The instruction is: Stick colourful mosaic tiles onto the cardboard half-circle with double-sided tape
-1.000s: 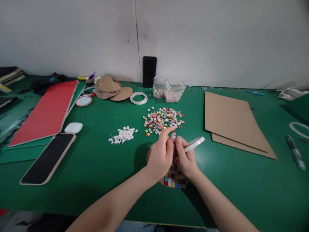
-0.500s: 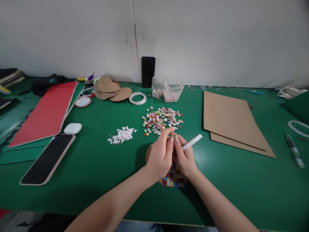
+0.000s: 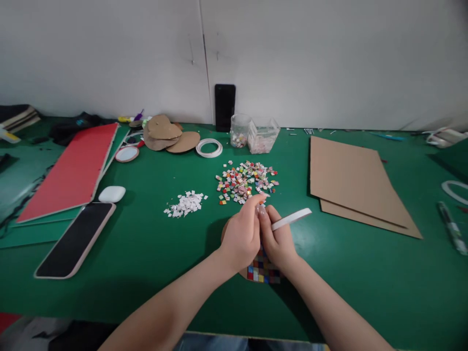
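Together, the left hand [image 3: 241,239] and the right hand [image 3: 280,243] meet at their fingertips above a brown cardboard piece [image 3: 243,274] on the glossy green tabletop [image 3: 146,292]. A grid of small multicoloured square tiles [image 3: 263,274] covers part of that cardboard, directly below the hands and partly hidden by them. The right hand is curled around a narrow white band [image 3: 292,219], whose free end sticks out to the right. The left hand's thumb and index finger are bent close to the right thumb; whether anything is pinched between them cannot be told. Just beyond the fingertips lies a scattered heap of loose multicoloured square chips [image 3: 243,181], with a smaller pile of white paper-like bits [image 3: 186,204] to its left. Behind the heap stand a clear round cup [image 3: 240,130] and a clear square-mouthed container [image 3: 263,136], side by side.
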The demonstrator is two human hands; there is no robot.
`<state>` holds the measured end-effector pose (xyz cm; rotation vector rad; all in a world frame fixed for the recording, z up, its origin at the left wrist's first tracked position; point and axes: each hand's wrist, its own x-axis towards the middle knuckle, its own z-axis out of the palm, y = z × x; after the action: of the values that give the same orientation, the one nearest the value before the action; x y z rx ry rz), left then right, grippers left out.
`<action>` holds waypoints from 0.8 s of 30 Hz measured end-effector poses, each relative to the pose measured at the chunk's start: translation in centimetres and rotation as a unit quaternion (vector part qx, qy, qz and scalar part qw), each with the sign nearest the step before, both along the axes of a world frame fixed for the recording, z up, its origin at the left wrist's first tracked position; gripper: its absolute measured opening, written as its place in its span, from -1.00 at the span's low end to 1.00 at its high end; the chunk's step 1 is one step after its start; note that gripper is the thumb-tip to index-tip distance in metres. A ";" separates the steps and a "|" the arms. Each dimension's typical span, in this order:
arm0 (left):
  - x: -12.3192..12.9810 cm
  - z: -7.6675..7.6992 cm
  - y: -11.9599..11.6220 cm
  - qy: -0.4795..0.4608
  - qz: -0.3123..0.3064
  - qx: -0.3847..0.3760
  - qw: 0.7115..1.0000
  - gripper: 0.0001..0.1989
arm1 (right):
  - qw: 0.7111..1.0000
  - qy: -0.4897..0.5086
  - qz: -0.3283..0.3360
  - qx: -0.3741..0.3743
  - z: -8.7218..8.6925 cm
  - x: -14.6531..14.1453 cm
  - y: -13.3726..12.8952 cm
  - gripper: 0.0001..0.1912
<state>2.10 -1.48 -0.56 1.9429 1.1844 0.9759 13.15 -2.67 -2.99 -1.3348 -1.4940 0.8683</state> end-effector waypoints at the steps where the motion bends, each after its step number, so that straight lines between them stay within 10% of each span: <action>1: 0.0 0.0 0.0 0.002 0.001 -0.005 1.000 -0.66 | 1.000 -0.012 -0.005 -0.003 -0.1 0.0 0.0 -0.73; 24: -0.1 0.8 0.5 -0.047 0.017 -0.033 0.998 -0.71 | 1.000 -0.012 -0.013 0.003 0.5 0.0 0.1 -0.71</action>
<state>2.02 -0.94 0.27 1.8113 1.1846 1.0199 13.15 -2.53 -2.49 -1.3621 -1.4931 0.8342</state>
